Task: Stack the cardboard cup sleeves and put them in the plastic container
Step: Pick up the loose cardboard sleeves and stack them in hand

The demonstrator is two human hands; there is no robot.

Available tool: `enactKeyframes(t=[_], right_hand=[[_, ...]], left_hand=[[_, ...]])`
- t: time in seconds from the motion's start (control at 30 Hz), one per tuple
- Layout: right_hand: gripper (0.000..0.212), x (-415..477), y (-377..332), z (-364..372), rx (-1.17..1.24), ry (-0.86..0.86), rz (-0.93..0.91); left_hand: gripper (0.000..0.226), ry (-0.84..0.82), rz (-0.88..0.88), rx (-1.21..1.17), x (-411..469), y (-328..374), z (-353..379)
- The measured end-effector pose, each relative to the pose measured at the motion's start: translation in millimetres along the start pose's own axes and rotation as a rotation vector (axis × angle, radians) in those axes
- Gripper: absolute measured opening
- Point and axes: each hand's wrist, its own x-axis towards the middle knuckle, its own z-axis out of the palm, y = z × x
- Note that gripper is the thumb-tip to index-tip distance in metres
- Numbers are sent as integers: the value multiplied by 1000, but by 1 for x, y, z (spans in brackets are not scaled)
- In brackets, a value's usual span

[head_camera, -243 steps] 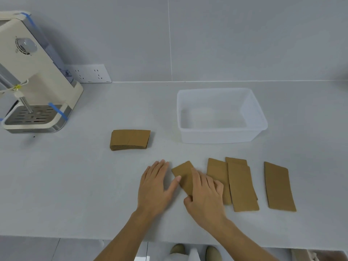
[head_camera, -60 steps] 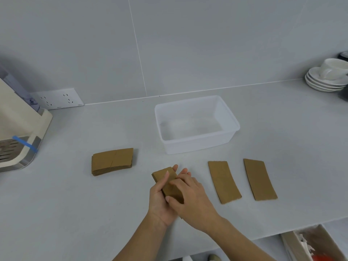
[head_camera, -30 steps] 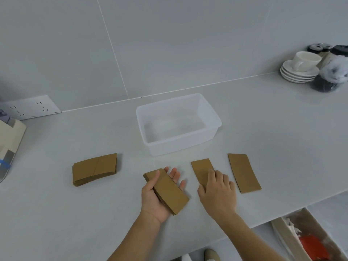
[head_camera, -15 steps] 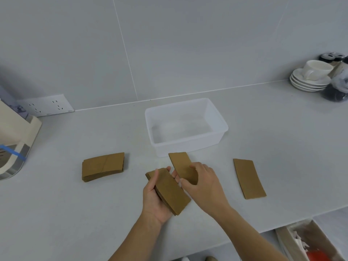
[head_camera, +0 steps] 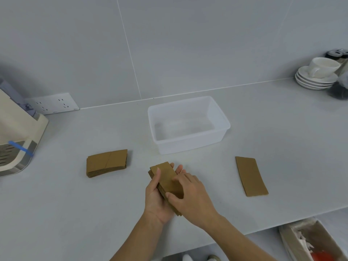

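A small stack of brown cardboard sleeves (head_camera: 166, 178) lies across my left hand (head_camera: 156, 200), thumb on its left edge, fingers under it. My right hand (head_camera: 190, 196) grips the same stack from the right, thumb and fingers on its top sleeve. A separate, thicker stack of sleeves (head_camera: 106, 162) rests on the counter to the left. One single sleeve (head_camera: 250, 176) lies flat on the counter to the right. The clear plastic container (head_camera: 224, 127) stands behind my hands, with nothing in it.
A cream coffee machine (head_camera: 17, 136) stands at the far left, with a wall socket (head_camera: 50, 104) behind it. Stacked white saucers with a cup (head_camera: 318, 74) and dark jars sit at the back right. A box of items (head_camera: 312, 242) is below the counter's front edge.
My right hand lifted a loose sleeve from the counter and laid it onto the stack in my left hand. Only one loose sleeve now lies on the right.
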Motion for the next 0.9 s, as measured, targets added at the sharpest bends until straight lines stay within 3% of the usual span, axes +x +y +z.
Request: enactKeyframes(t=[0.5,0.63,0.9], right_hand=[[41,-5,21,-30,45,-153,18],[34,-3,41,-59,97,27,126],[57,-5,103,-95,-310,352,351]], left_hand=[[50,110,-26,32,6,-20,10],[46,101,-25,-1,13,-28,20],[46,102,-69,13,28,-52,34]])
